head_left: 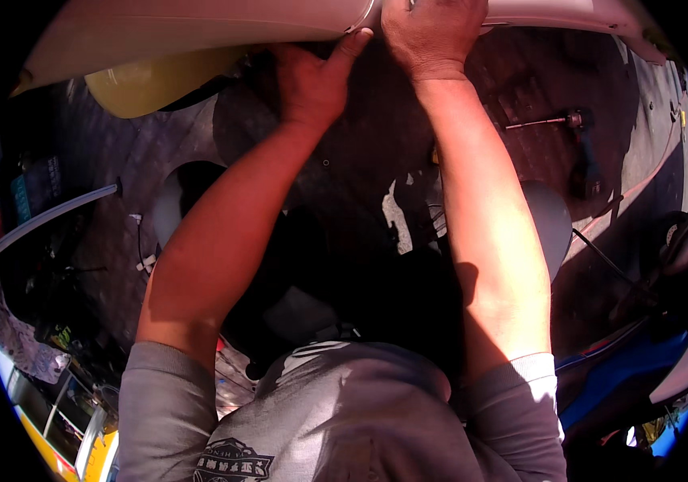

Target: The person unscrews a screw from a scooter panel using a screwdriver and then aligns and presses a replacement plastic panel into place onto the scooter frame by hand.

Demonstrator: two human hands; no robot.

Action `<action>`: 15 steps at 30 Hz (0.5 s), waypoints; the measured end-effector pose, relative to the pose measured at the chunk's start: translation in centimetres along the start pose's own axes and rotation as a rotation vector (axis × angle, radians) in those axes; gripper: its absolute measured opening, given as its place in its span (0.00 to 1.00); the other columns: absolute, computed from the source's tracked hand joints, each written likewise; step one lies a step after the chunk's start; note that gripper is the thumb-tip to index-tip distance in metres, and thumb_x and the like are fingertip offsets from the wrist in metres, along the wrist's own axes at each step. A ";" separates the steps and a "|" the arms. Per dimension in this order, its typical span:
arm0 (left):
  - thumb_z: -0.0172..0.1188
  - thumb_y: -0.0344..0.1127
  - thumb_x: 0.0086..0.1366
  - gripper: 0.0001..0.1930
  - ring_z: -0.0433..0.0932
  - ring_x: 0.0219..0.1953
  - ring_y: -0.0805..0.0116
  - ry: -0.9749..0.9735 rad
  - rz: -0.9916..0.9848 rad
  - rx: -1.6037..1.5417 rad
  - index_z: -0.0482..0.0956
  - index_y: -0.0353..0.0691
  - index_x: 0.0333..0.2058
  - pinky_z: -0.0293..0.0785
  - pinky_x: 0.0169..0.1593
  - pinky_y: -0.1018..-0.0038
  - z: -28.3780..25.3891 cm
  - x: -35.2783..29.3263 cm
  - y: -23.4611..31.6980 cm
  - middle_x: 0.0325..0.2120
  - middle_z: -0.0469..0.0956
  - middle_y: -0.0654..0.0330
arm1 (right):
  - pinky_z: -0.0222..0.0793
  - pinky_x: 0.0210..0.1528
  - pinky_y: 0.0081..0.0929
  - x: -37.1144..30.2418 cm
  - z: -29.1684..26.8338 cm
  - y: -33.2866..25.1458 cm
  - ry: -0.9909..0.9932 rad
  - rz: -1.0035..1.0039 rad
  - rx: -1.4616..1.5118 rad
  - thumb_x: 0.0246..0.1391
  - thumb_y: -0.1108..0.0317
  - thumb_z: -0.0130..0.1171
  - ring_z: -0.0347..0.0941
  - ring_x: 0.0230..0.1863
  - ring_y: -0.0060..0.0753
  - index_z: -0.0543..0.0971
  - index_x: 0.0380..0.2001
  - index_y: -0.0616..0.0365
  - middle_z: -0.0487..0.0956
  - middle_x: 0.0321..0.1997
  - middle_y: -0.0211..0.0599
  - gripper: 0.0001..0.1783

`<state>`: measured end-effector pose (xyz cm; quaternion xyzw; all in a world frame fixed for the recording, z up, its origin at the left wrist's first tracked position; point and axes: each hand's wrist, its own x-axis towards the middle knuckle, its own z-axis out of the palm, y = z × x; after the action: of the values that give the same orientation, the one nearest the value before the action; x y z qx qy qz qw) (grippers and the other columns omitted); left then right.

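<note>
A pale, curved body panel (199, 36) spans the top of the head view, with a seam close to its middle. My left hand (312, 84) is at its lower edge beside that seam. The thumb presses on the rim, and the fingers go out of sight beneath it. Just right of the seam my right hand (436, 36) is closed against the panel. Its fingertips are partly cut off by the top of the picture, and what they hold cannot be made out. Under the panel's left part a yellow curved piece (131, 87) sticks out.
A power drill (585, 153) with a long bit lies on the ground at the right. A grey curved strip (55, 217) is at the left. Blue bodywork (625, 373) stands at the lower right, a yellow-and-white object (63, 434) at the lower left. A dark cable (605, 253) runs at right.
</note>
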<state>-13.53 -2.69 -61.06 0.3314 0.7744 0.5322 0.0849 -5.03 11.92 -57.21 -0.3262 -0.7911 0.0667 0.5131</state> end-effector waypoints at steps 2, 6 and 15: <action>0.77 0.54 0.61 0.44 0.75 0.58 0.56 0.019 -0.011 0.012 0.65 0.30 0.62 0.67 0.66 0.63 -0.1 0.0 -0.3 0.56 0.76 0.49 | 0.64 0.64 0.47 -0.6 -0.6 0.7 -0.187 -0.012 0.028 0.50 0.75 0.60 0.71 0.57 0.54 0.78 0.44 0.58 0.78 0.49 0.46 0.15; 0.77 0.52 0.62 0.41 0.76 0.57 0.58 -0.041 0.119 -0.097 0.68 0.28 0.61 0.69 0.65 0.64 -0.6 1.1 -0.4 0.56 0.78 0.50 | 0.71 0.54 0.42 -1.6 -2.3 2.3 0.109 0.224 0.085 0.47 0.74 0.68 0.75 0.48 0.53 0.78 0.42 0.60 0.78 0.46 0.47 0.17; 0.69 0.52 0.69 0.38 0.72 0.63 0.57 -0.199 0.051 -0.226 0.69 0.26 0.64 0.63 0.69 0.65 -1.6 1.1 0.1 0.61 0.75 0.48 | 0.73 0.56 0.32 -1.4 -3.1 -0.7 0.179 1.103 0.587 0.53 0.67 0.73 0.79 0.52 0.41 0.73 0.51 0.74 0.83 0.50 0.54 0.29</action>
<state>-15.15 -3.21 -60.05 0.3903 0.6888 0.5824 0.1845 -2.34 9.86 -56.55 -0.5363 -0.4093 0.5081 0.5354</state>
